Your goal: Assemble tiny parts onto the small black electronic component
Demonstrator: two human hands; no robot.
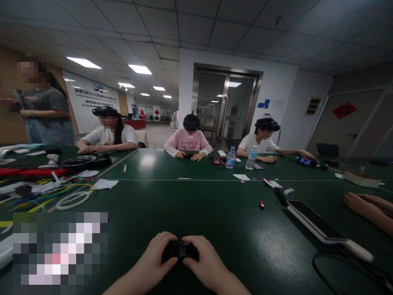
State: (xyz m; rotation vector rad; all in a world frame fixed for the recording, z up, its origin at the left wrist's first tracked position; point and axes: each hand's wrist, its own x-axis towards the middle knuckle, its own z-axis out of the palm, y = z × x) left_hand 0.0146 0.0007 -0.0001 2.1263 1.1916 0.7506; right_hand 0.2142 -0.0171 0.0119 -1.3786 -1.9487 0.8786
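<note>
Both of my hands meet low in the middle of the head view, over the dark green table [202, 205]. Between them is a small black object [183, 248] with a glossy middle; my fingers cover its ends, and I cannot make out its kind. My left hand [159, 255] grips its left end, thumb at the near side and fingers curled over the far side. The right end is gripped the same way by my right hand [203, 255]. Whether the object touches the tabletop is unclear.
On the right lie a white device with a black screen [317, 221], a black cable [325, 272] and a small red item [261, 205]. Bottles [231, 157] stand farther back. Tangled cables [73, 199] spread at left. Several people sit around; another person's hands [368, 207] rest at right.
</note>
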